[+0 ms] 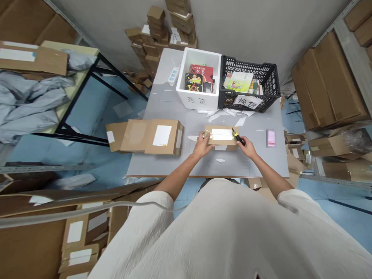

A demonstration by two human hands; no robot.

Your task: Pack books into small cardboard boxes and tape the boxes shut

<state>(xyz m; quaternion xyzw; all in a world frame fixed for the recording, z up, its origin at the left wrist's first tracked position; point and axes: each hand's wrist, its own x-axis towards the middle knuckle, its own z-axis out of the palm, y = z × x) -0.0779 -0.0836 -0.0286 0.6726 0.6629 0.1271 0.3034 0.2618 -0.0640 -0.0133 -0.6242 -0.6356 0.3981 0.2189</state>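
A small cardboard box (207, 129) with a white label and clear tape lies on the grey table in front of me. My left hand (201, 144) grips its left end, fingers on the top and thumb along the near side. In my right hand (247, 147) is a black and yellow utility knife (238, 138), its tip at the right end of the box top. To the left, larger cardboard boxes (164, 149) lie in an overlapping row, one with a white label.
At the table's back stand a white foam bin (183, 93) and a black plastic crate (274, 83), both holding books. Paper scraps (240, 121) lie before them. A pink-screened phone-like object (271, 138) is at right, a power strip (173, 76) at back left. Boxes crowd the shelves (343, 27).
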